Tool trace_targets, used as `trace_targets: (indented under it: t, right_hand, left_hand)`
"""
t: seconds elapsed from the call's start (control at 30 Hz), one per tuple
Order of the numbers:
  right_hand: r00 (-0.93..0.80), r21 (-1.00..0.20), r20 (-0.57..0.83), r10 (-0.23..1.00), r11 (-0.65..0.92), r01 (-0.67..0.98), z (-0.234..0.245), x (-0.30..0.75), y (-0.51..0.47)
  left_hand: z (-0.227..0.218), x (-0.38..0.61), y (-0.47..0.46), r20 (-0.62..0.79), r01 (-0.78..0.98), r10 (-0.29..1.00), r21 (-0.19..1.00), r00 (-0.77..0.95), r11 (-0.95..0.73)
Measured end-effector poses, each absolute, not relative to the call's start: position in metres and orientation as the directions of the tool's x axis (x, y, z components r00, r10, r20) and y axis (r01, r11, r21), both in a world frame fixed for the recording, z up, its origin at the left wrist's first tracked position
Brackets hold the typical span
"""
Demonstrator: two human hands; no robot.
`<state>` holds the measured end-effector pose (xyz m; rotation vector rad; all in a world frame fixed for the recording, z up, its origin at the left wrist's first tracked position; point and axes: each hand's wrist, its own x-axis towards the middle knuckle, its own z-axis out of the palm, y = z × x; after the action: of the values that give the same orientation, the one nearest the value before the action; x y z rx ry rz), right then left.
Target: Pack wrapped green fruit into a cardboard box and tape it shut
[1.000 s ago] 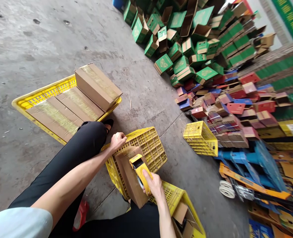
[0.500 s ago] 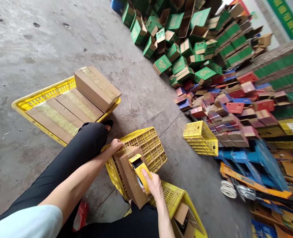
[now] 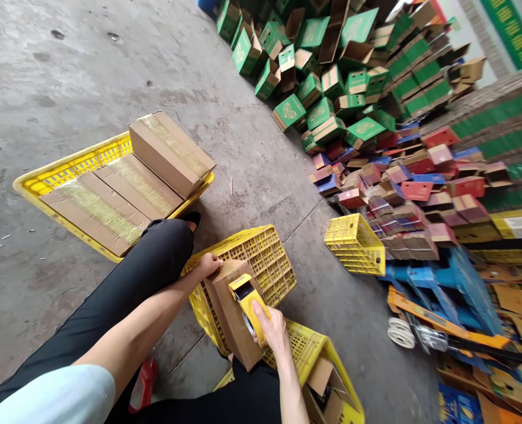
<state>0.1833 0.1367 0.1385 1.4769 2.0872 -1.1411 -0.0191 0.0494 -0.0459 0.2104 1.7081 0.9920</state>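
A brown cardboard box (image 3: 232, 321) rests tilted on an upturned yellow crate (image 3: 265, 259), against my leg. At the box's far upper edge, my left hand (image 3: 210, 265) is closed on it with bent fingers. My right hand (image 3: 270, 330) grips a yellow tape dispenser (image 3: 250, 306), whose head lies over the box's upper face. Part of the tape roll shows beneath the dispenser. To the left, a yellow basket (image 3: 35, 182) bears taped brown boxes: two lie flat, and a third box (image 3: 168, 150) sits higher at the right end.
Beside my right arm stands a yellow crate (image 3: 303, 347) with open cardboard inside. Another yellow crate (image 3: 353, 244) lies farther right, near a blue and orange pallet jack (image 3: 446, 321). Piles of green cartons (image 3: 290, 112) and red and blue cartons (image 3: 418, 189) fill the back right.
The view has shifted slightly. Both hands, the box and the tape dispenser keep nearly the same places.
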Motion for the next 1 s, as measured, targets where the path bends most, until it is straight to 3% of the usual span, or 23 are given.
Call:
trace_targets:
  t: [0.27, 0.7, 1.0]
  right_hand:
    - [-0.407, -0.424, -0.651, 0.641, 0.138, 0.895, 0.135, 0.186, 0.136]
    - [-0.406, -0.433, -0.665, 0.627, 0.119, 0.893, 0.139, 0.185, 0.134]
    - [-0.416, -0.446, -0.622, 0.663, 0.137, 0.885, 0.138, 0.185, 0.13]
  left_hand:
    - [-0.045, -0.016, 0.042, -0.489, -0.074, 0.702, 0.843, -0.517, 0.533]
    - [-0.04, -0.015, 0.035, -0.434, -0.011, 0.672, 0.845, -0.6, 0.535]
    - [0.005, 0.008, 0.02, -0.201, -0.045, 0.859, 0.978, -0.471, 0.205]
